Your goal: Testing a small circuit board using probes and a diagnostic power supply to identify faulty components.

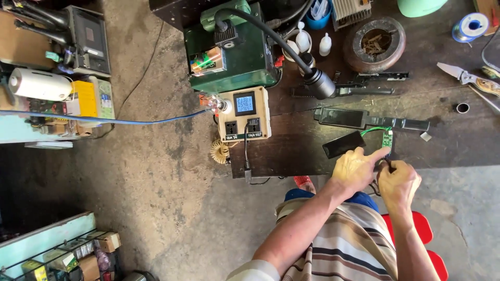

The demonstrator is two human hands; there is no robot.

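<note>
a: what's in the hands?

b: a small green circuit board (387, 139), at the near edge of the dark workbench (312, 151), right of centre. the left hand (356, 169) has its forefinger stretched out with the tip on the board's lower edge, the other fingers loosely curled. the right hand (398, 182) sits just right of it, touching it, fingers clenched around something dark and thin. i cannot tell what that is.

a: anything joined to the board?

b: thin green wires (372, 130) run from it to the left, toward a flat black rectangular piece (343, 144) lying just beside the left hand. slightly farther is a long black housing (370, 120) lying across the bench.

a: and farther out?

b: to the left, a tan socket box (245, 114) with a blue lit meter and two outlets, at the bench's left corner. beyond it stands a dark green machine (232, 52), with a thick black hose (276, 36) curving down to a nozzle. a round rusty bowl (376, 44) sits far back, small white bottles (314, 41) to its left. far right lie pale-handled pliers (463, 77) and a blue spool (471, 26).

a: below the bench?

b: a concrete floor (172, 208), a blue cable (104, 119) stretched across it at left, and a red stool (424, 234) under the person in the striped shirt (344, 250).
</note>
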